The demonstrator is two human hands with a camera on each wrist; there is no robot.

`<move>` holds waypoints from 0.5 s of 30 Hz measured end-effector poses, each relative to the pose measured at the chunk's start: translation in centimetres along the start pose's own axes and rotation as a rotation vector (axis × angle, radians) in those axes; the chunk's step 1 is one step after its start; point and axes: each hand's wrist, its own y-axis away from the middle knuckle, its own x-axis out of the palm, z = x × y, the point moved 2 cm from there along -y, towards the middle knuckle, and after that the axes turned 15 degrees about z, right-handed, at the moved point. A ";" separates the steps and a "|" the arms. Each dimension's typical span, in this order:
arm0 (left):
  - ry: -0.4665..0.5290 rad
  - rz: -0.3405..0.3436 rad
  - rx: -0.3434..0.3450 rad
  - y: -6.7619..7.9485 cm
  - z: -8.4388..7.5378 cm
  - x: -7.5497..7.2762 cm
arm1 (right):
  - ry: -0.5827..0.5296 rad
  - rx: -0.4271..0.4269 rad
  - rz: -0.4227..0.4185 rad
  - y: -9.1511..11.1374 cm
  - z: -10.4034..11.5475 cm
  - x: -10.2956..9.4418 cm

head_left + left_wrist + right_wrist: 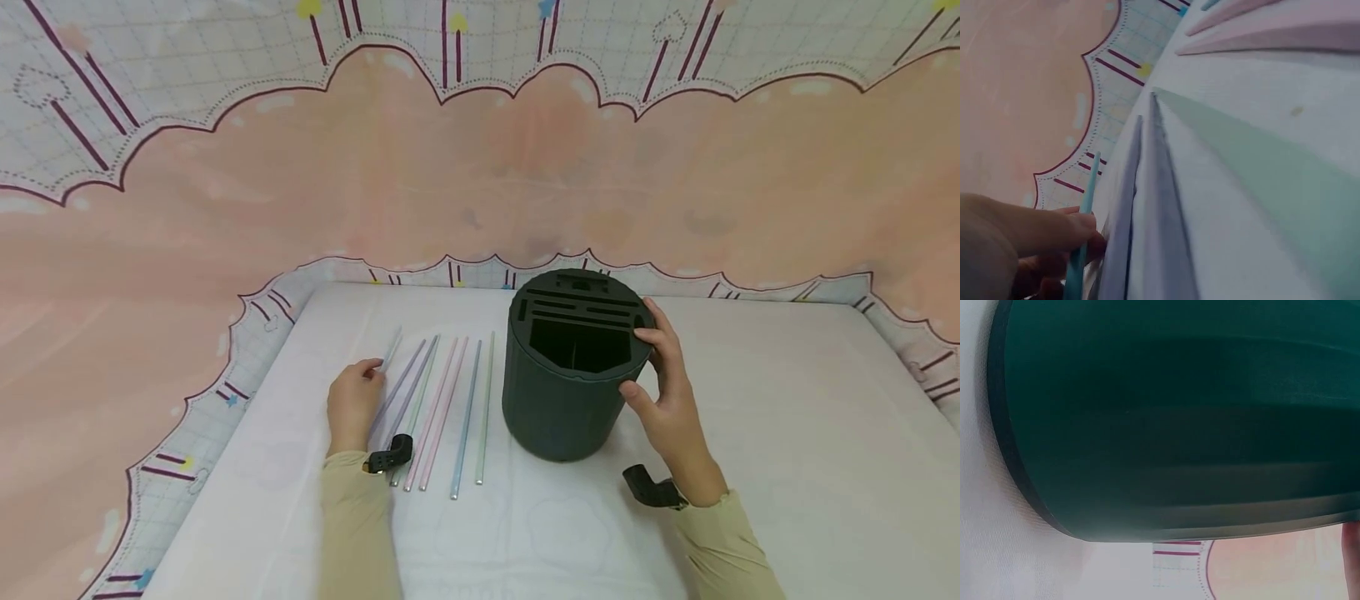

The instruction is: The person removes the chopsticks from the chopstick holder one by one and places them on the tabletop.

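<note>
Between thumb and fingers, my left hand [356,402] pinches a light blue chopstick [1089,194], whose far end points up and away over the table. To its right lie two purple chopsticks [405,373], close together at a slant. A dark green utensil holder [566,412] with a slotted top and one large opening stands on the white cloth. My right hand [671,400] grips its right side, fingers over the rim and thumb on the front. In the right wrist view, the holder's ribbed wall [1172,437] fills most of the picture.
Pink chopsticks [441,408], a blue one [467,421] and a green one [486,408] lie between the left hand and the holder. A white cloth [795,433] covers the table. A peach curtain [450,183] with scalloped trim hangs behind.
</note>
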 end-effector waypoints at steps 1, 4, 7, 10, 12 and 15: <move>-0.009 0.011 -0.004 0.0 0.0 0.1 | 0.001 -0.003 0.000 0.0 0.1 0.0; -0.040 0.043 -0.012 0.1 -0.1 0.1 | 0.004 -0.012 0.001 -0.1 0.2 0.2; -0.058 0.060 -0.009 0.3 -0.2 0.0 | 0.012 -0.021 0.010 -0.2 0.3 0.5; -0.066 0.072 -0.007 0.6 -0.3 -0.1 | 0.039 -0.008 0.019 -0.4 0.4 0.5; -0.058 0.070 -0.004 0.7 -0.5 -0.3 | 0.065 -0.002 0.027 -0.4 0.5 0.5; -0.040 0.059 0.004 0.9 -0.9 -0.8 | 0.097 -0.022 0.031 -0.4 0.4 0.1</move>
